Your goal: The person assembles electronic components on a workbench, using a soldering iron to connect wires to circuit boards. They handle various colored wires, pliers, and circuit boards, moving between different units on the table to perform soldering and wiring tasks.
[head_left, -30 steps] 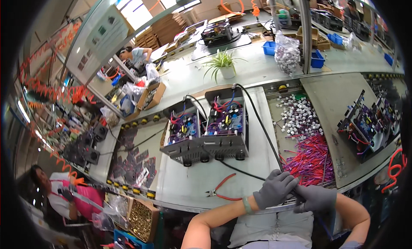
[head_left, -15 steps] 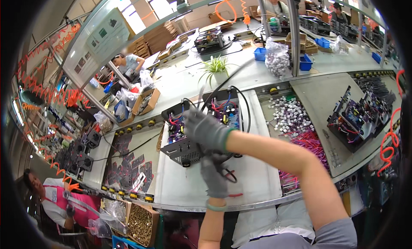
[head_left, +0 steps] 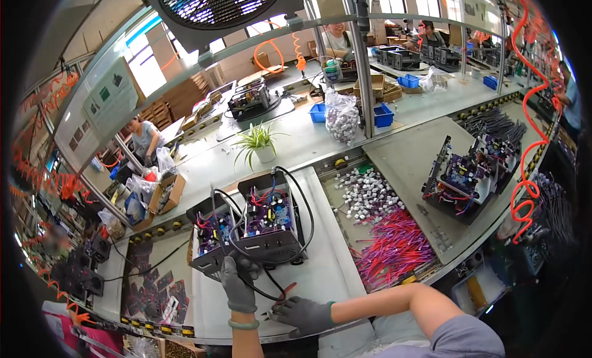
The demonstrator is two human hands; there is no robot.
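A black metal chassis [head_left: 280, 246] with purple circuit boards and coloured wires stands in front of me on a white board. My left hand [head_left: 237, 283], in a grey glove, is closed around a black cable [head_left: 302, 196] at the chassis's lower front edge. From that grip the cable arches over the chassis, and a lower length runs toward the table. My right hand [head_left: 303, 315], also gloved, lies low on the board with fingers stretched out over a red-handled hand tool [head_left: 285, 291]. The glove covers part of this tool, so its exact kind is unclear.
Right of the board, a bin holds white connectors [head_left: 370, 194] and red and purple wires [head_left: 394, 247]. Another open chassis [head_left: 472, 173] stands further right. Flat dark plates [head_left: 157, 293] lie at left. A potted plant [head_left: 264, 151] stands behind; an orange coiled hose [head_left: 529, 191] hangs at right.
My right hand has come down from above the chassis to the board's front. My left hand has moved up to the chassis's front edge. The head view has swung right.
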